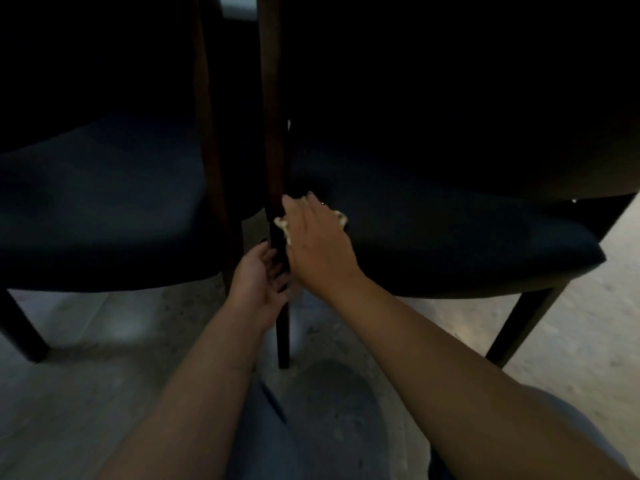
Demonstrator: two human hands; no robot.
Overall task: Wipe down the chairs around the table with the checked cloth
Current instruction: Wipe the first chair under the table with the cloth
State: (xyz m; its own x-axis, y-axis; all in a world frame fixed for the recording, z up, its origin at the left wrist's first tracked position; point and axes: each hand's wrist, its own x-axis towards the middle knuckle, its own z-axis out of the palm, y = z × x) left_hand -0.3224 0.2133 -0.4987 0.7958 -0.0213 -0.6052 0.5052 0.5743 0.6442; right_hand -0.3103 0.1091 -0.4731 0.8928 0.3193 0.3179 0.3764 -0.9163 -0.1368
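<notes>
Wiping was under way on the right-hand chair (433,244), down at the front corner where the dark seat met its wooden leg (282,327). The right hand (320,244) lay flat over the cloth (281,225), fingers fairly straight and spread, pressing it against the post and the seat edge; only pale scraps of the cloth peeped out on either side of that grip, so its checked pattern could not be made out in this dim light. Just below and to the left of that grip, the left hand (258,277) curled its fingers round the same leg, and it looked like a steadying hold rather than a wiping one. A second chair (104,209) sat close on the far left of both hands, its own leg just beside the one being worked. The pale floor (571,341) showed beneath both seats, and the person's knees filled the bottom of the view.

By my reckoning this was mid-task, one chair's frame in hand and the neighbour yet to be judged clean or not. The next move would call for sliding the cloth along the leg or across the seat, keeping pressure on, with the left hand shifting out of the way.
</notes>
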